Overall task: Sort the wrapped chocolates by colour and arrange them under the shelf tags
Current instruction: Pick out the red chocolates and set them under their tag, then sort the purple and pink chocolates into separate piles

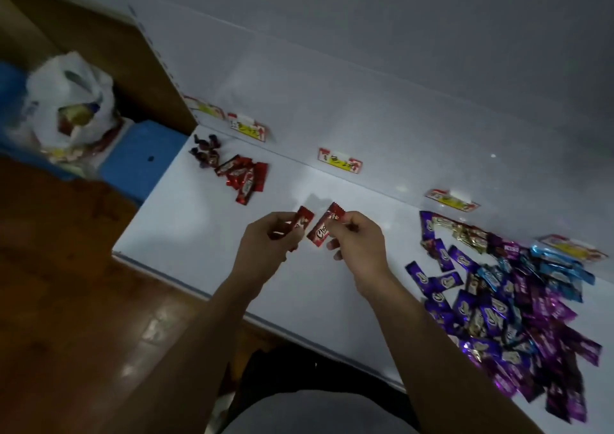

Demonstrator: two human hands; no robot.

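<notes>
Chocolates, two, red-wrapped, held in the air over the middle of the white shelf board (199, 234); first red foil-wrapped chocolate bar (303, 218) gripped between the thumb and curled fingers of the left hand (270, 239), tilted, upper crimped end sticking out; second red foil-wrapped chocolate bar (321, 231), white lettering on its face, pinched near its upper end by the thumb and forefinger of the right hand (360, 246), remaining fingers loosely curled below it; the two bars just beside each other, whether touching cannot be told.

Small heap of red wrapped chocolates (244, 178) lying on the shelf board toward its left end, below a red-and-yellow paper shelf tag (247, 128); cluster of dark maroon twist-wrapped sweets (206, 153) just beside that heap, on its left; farther-left tag (204, 106) blurred; middle tag (339, 161) on the back wall beyond the hands; writing on the tags too small to read.

Large mixed heap of purple, blue and gold wrapped chocolates (498, 300) spread over the right end of the shelf board, well apart from the hands; gold pieces near the back under a right-hand tag (452, 200); blue pieces toward the far right near the last tag (571, 247); purple pieces making up most of the near side.

White plastic bag (66, 101), partly filled, left of the shelf, beside a blue block (143, 158); brown wooden floor (66, 300) below.
</notes>
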